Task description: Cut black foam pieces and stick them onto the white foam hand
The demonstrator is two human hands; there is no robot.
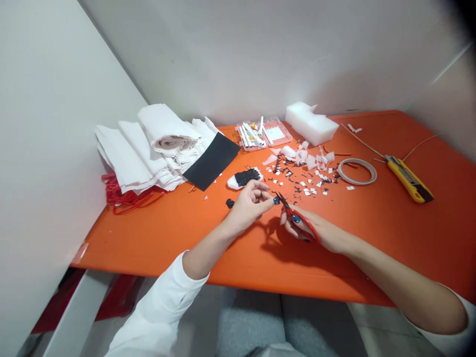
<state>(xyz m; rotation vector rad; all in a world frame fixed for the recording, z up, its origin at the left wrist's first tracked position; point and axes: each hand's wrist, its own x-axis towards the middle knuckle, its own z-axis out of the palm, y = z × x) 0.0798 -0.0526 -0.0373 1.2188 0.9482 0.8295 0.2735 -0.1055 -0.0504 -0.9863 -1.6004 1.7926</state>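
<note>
My right hand (301,224) grips red-handled scissors (311,229), their dark blades pointing up and left. Just left of the blade tips, my left hand (253,201) is closed in a pinch, thumb against fingers. Whatever it holds is too small to make out. Behind the left hand lies a white foam piece (235,181) partly covered with overlapping black bits (248,175). A small pile of black cut pieces (230,203) rests left of that hand. Scattered black and white scraps (308,191) spread beyond the scissors.
A black sheet (211,161) leans on white paper stacks (130,153) at left. Behind are a clear box of markers (255,136) and a white foam block (312,124). To the right lie a tape roll (374,173) and a yellow utility knife (409,181) on the orange table (178,238).
</note>
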